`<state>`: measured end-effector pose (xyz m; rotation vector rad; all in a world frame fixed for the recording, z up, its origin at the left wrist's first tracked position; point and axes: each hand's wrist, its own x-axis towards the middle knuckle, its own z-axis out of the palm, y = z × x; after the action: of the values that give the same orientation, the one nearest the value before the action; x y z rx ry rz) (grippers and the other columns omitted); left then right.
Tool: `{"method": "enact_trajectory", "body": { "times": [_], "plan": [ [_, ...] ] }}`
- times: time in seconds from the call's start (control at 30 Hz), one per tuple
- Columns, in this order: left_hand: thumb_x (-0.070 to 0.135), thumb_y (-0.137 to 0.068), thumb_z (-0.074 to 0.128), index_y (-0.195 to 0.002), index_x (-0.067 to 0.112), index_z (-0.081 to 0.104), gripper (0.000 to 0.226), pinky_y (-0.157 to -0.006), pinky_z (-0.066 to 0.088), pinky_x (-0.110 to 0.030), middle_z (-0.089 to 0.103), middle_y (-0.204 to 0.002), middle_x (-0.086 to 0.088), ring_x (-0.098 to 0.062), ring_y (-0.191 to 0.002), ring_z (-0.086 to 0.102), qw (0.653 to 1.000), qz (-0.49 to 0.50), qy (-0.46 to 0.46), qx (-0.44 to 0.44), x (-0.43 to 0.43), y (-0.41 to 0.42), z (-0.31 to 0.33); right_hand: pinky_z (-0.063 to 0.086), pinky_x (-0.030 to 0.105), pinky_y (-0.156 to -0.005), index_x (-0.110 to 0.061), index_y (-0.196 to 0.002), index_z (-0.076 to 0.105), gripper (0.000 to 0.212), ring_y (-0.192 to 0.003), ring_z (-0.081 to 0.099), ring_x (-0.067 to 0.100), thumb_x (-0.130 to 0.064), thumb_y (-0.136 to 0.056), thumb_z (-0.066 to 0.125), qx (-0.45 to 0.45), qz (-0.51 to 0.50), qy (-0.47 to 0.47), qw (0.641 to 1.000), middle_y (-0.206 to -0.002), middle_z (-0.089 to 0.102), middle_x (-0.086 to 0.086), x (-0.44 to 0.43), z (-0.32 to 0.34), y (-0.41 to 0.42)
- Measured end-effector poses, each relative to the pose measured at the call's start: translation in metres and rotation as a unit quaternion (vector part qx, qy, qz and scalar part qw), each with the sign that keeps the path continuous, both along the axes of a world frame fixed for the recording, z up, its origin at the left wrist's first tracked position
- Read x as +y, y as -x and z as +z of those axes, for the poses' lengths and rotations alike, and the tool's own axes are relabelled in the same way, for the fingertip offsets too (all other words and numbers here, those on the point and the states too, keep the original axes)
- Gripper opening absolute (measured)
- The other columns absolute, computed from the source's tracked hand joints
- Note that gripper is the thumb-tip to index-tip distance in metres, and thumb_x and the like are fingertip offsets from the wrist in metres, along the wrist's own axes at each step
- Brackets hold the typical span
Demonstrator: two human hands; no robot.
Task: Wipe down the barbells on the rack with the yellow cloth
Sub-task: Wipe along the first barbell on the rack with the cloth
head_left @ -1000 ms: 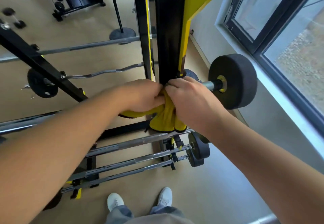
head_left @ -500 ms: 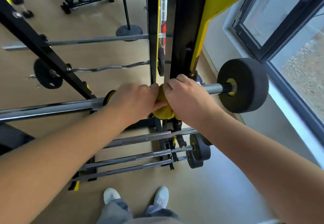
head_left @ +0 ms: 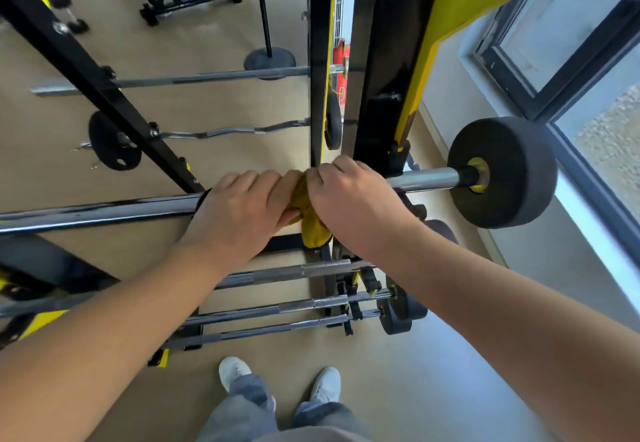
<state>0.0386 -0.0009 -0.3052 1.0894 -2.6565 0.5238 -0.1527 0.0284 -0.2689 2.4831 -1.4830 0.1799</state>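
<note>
A chrome barbell (head_left: pixel 97 211) lies across the black and yellow rack (head_left: pixel 374 60), with a black weight plate (head_left: pixel 512 171) on its right end. The yellow cloth (head_left: pixel 310 223) is bunched around the bar near the right upright. My left hand (head_left: pixel 242 209) and my right hand (head_left: pixel 349 195) grip the cloth side by side on the bar, knuckles touching. A fold of cloth hangs below the hands. Lower barbells (head_left: pixel 277 272) rest on the rack beneath.
Behind the rack hang a straight bar (head_left: pixel 207 78) and a curl bar (head_left: pixel 225 130) with a plate. A fan stand (head_left: pixel 270 57) is on the floor further back. A window (head_left: pixel 571 43) and wall close off the right. My feet (head_left: pixel 277 376) stand just in front of the rack.
The hanging part of the cloth has shrunk as both hands bunched it onto the bar. More of the chrome bar shows left of my left hand. The view tilted slightly.
</note>
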Motion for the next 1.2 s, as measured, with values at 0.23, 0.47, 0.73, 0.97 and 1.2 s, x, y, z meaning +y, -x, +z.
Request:
{"method": "enact_trajectory", "body": {
  "times": [0.23, 0.47, 0.73, 0.97, 1.2],
  "plan": [
    [0.045, -0.087, 0.061, -0.092, 0.018, 0.059, 0.027, -0.048, 0.028, -0.028, 0.057, -0.068, -0.001, -0.026, -0.057, 0.054, 0.984, 0.143, -0.082, -0.065, -0.011, 0.029, 0.024, 0.039, 0.034, -0.055, -0.016, -0.088, 0.053, 0.011, -0.062, 0.047, 0.024, -0.008, -0.088, 0.045, 0.044, -0.108, -0.101, 0.988, -0.068, 0.046, -0.001, -0.015, 0.011, -0.024],
    [0.03, -0.074, 0.076, -0.09, 0.024, 0.069, 0.019, -0.07, 0.056, -0.034, 0.07, -0.08, 0.001, -0.017, -0.074, 0.066, 0.834, 0.138, -0.524, -0.111, -0.056, 0.038, 0.062, 0.037, 0.027, -0.047, -0.02, -0.07, 0.048, 0.015, -0.061, 0.054, 0.019, -0.027, -0.077, 0.06, 0.047, -0.114, -0.268, 0.955, -0.073, 0.057, 0.0, -0.042, 0.028, -0.023],
    [0.029, -0.089, 0.065, -0.132, 0.015, 0.051, 0.047, -0.084, 0.043, -0.044, 0.05, -0.114, -0.013, -0.032, -0.099, 0.053, 0.993, 0.119, 0.006, -0.001, 0.016, -0.015, 0.002, 0.045, 0.028, -0.05, -0.021, -0.072, 0.048, 0.021, -0.062, 0.057, 0.019, -0.037, -0.078, 0.061, 0.034, -0.108, -0.295, 0.949, -0.072, 0.058, 0.0, -0.046, 0.029, -0.026],
    [0.027, -0.083, 0.066, -0.084, 0.018, 0.062, 0.01, -0.051, 0.04, -0.028, 0.058, -0.067, 0.0, -0.017, -0.059, 0.055, 0.922, 0.161, -0.33, -0.122, -0.033, 0.012, 0.05, 0.032, 0.03, -0.051, -0.018, -0.084, 0.05, 0.007, -0.058, 0.043, 0.021, -0.021, -0.088, 0.055, 0.042, -0.093, -0.094, 0.99, -0.061, 0.038, -0.003, -0.027, 0.002, -0.038],
    [0.024, -0.085, 0.059, -0.079, 0.018, 0.06, 0.009, -0.05, 0.041, -0.03, 0.059, -0.066, 0.0, -0.023, -0.059, 0.057, 0.963, 0.155, -0.214, -0.061, -0.02, 0.0, 0.038, 0.033, 0.027, -0.047, -0.02, -0.075, 0.055, 0.007, -0.056, 0.047, 0.019, -0.025, -0.081, 0.056, 0.045, -0.123, -0.172, 0.976, -0.066, 0.051, -0.003, -0.037, 0.01, -0.044]
  ]
}}
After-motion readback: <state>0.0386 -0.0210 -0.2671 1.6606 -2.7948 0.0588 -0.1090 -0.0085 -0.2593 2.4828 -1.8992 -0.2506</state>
